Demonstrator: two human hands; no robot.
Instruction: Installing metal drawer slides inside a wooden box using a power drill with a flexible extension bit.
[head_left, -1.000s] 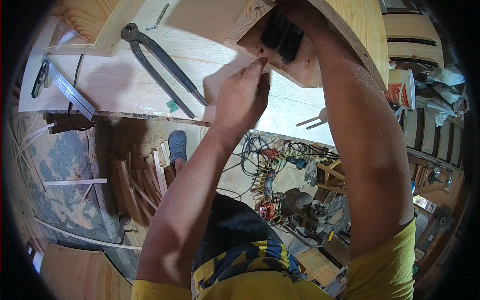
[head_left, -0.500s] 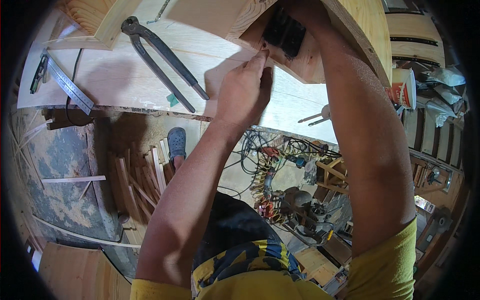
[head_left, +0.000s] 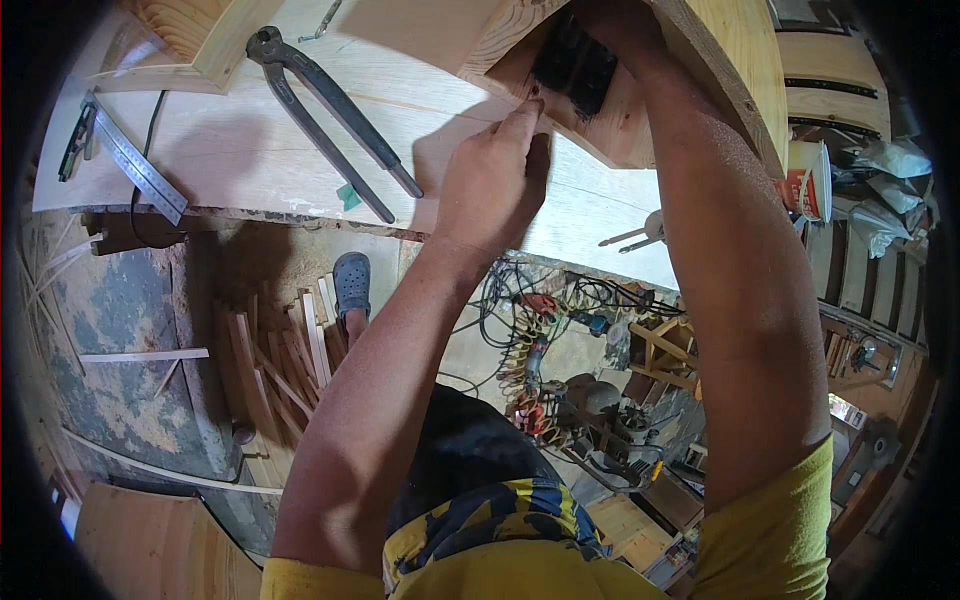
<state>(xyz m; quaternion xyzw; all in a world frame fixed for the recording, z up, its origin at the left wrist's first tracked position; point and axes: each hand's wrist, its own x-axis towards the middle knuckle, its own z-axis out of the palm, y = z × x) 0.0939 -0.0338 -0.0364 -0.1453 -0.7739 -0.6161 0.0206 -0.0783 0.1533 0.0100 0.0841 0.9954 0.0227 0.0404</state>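
My left hand point(head_left: 495, 175) has curled fingers, with the forefinger's tip at the lower front edge of the angled wooden box point(head_left: 485, 45); whether it holds anything is hidden. My right hand point(head_left: 625, 35) reaches inside the box, fingers out of sight, beside a black piece point(head_left: 573, 65) on its inner face. Long black pincers point(head_left: 285, 85) lie open on the pale board point(head_left: 400, 40), left of my left hand, by a small green scrap point(head_left: 348, 196). Bits point(head_left: 625, 235) in a pale tool show beside my right forearm. A small metal bit point(head_left: 326, 22) lies above the pincers.
A steel square point(head_left: 135, 160), a cable point(head_left: 150, 130) and another wooden piece point(head_left: 150, 55) occupy the board's left. A white bucket point(head_left: 805, 180) and bags point(head_left: 885, 190) stand right. Below are wood strips point(head_left: 300, 350), my shoe point(head_left: 350, 285), cords and hoses point(head_left: 520, 340) and power tools point(head_left: 600, 395).
My left hand has edged slightly upward along with the view of the bench, its fingertip staying at the box's edge. My right arm remains inside the box, with little visible movement.
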